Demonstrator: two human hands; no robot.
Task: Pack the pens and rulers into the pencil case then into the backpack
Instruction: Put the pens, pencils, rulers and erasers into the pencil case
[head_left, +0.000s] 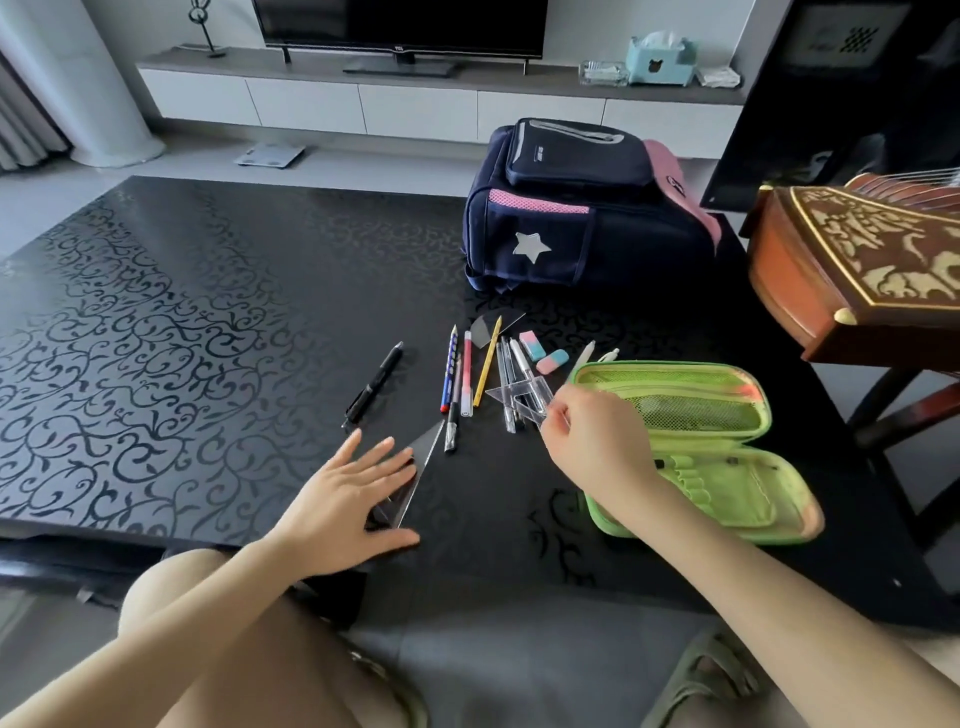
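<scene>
Head view: left hand (345, 506) lies flat, fingers straight, on a clear triangular ruler (422, 465) at lower centre, its long axis and sharp tip pointing up-right. Right hand (592, 436) pinches a small set square (515, 396) above the pens (467, 374), just beside the open pencil case (727, 452) at right.

Left hand (353, 499) flat, palm down, fingers spread; right hand (597, 431) fingers curled, pinching clear ruler (519, 396).

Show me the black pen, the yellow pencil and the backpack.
black pen (374, 383): head view, middle of its barrel.
yellow pencil (487, 362): head view, halfway along its shaft.
backpack (639, 228): head view, navy side panel.
</scene>
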